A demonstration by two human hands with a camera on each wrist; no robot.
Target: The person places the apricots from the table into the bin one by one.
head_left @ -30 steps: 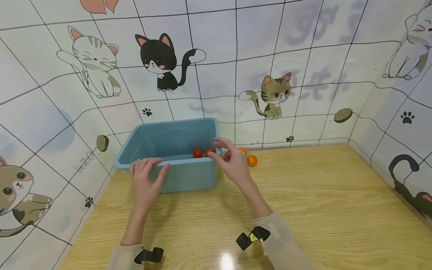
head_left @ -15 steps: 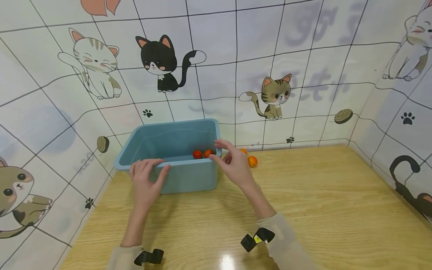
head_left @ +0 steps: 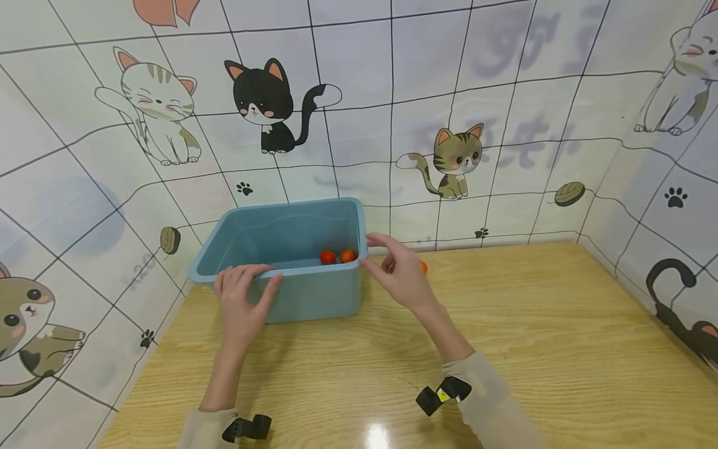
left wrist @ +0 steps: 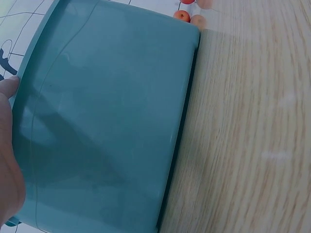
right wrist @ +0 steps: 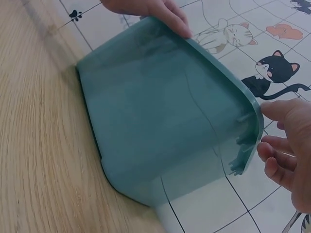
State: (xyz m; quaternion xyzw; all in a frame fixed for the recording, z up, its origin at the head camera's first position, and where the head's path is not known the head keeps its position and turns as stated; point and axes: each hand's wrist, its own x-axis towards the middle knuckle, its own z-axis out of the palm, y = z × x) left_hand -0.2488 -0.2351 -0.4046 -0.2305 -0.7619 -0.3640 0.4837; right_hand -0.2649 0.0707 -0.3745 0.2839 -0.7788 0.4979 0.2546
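A blue plastic bin point(head_left: 314, 296) stands on the table at the back left, with two small round red-orange fruits point(head_left: 328, 257) inside near its right end. My left hand point(head_left: 241, 299) grips the bin's front rim, fingers over the edge and thumb along the outer wall. At the right rim is my right hand point(head_left: 401, 274), its fingers loosely bent and holding nothing. The right wrist view has its fingertips point(right wrist: 269, 110) right at the rim's corner. An orange fruit point(head_left: 424, 267) lies on the table behind this hand, partly hidden by it.
A wood-grain table point(head_left: 533, 312) extends to the right and front. Behind it and along both sides runs a white wall covering point(head_left: 364, 125) with grid lines and cartoon cats, close behind the bin. In the left wrist view, a fruit point(left wrist: 182, 16) sits just past the bin's end.
My right hand has moved right, from over the bin's corner to the outside of its rim. It now covers more of the fruit on the table. The left hand and bin have stayed put.
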